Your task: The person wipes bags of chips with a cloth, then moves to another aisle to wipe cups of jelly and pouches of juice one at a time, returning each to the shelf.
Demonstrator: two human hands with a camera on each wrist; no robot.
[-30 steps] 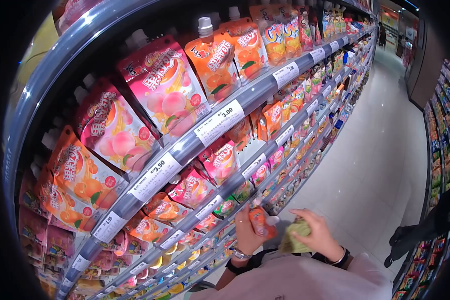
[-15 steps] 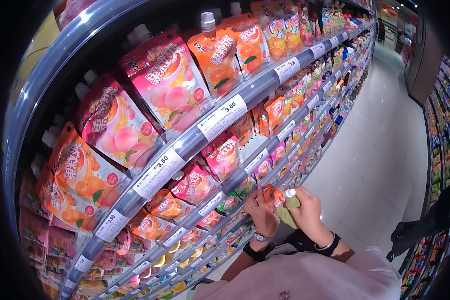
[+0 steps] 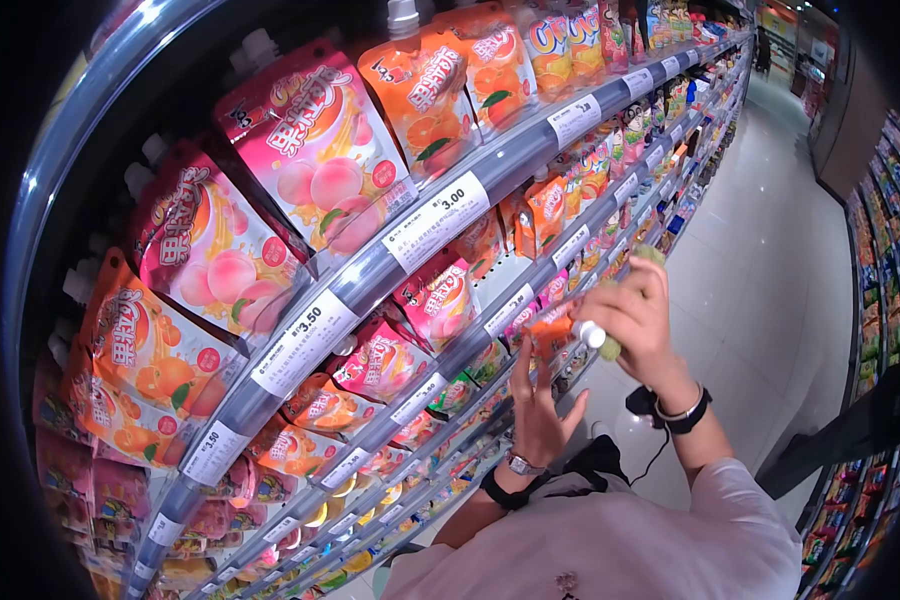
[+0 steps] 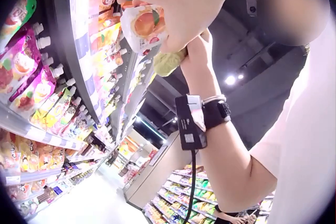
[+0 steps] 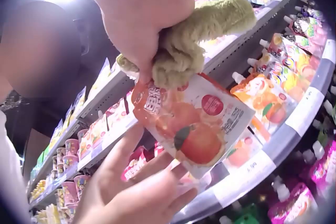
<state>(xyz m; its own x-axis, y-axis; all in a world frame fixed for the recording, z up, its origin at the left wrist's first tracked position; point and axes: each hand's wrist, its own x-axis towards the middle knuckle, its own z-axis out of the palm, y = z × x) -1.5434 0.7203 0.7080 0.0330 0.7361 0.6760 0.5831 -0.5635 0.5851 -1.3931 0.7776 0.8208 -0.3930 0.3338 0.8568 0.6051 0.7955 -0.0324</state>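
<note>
My right hand [image 3: 635,325] grips a fuzzy green cloth [image 3: 610,348] together with the top of an orange pouch [image 3: 550,322] that has a white cap [image 3: 588,333]. In the right wrist view the pouch [image 5: 194,129] tilts below the bunched cloth [image 5: 184,50], its orange-fruit print showing. My left hand [image 3: 540,420] is spread beside the pouch's lower end, fingers extended; in the right wrist view that hand [image 5: 136,187] lies just under it, and whether it touches is unclear. The left wrist view shows part of the pouch [image 4: 144,27] past the left hand [image 4: 181,6].
Shelves of spouted pouches, with price labels along the shelf edge [image 3: 370,275], run along my left. An aisle floor [image 3: 730,260] stretches ahead on the right, with another stocked shelf [image 3: 882,270] beyond it. A dark-clothed leg [image 3: 840,430] is at the right.
The right hand has risen and moved forward with the cloth and pouch. The left hand, which held the pouch earlier, has let go and spread its fingers.
</note>
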